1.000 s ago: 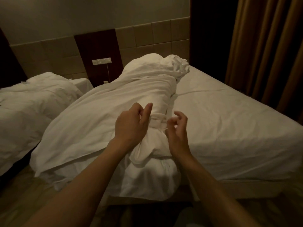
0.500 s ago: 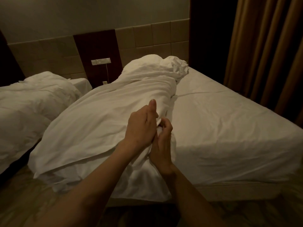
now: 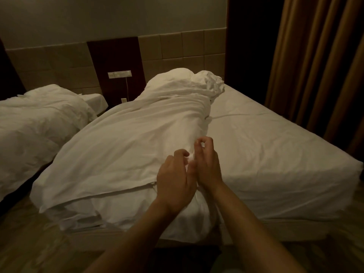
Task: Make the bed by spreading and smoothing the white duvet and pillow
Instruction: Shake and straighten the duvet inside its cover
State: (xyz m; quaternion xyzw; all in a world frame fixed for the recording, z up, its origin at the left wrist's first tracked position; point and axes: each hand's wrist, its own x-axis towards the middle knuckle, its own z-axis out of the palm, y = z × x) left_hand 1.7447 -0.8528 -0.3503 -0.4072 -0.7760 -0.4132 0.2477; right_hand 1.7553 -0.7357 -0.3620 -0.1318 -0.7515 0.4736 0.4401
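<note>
Dim room with a tan tiled wall [image 3: 193,46] and brown pleated curtain [image 3: 319,62] beyond the hands. White-sheeted mattress [image 3: 275,150] bare to their right. Bunched white fabric duvet [image 3: 128,146] heaped left of and under both hands — white pillow [image 3: 171,79] beyond it. Left hand [image 3: 175,182] and right hand [image 3: 206,166] touch, each pinching a duvet fold.

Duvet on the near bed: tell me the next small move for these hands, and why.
Probably draw the pinched edge rightward. Both the left hand and right hand grip the duvet at its right fold; it lies bunched on the left half, leaving the sheeted mattress bare.
</note>
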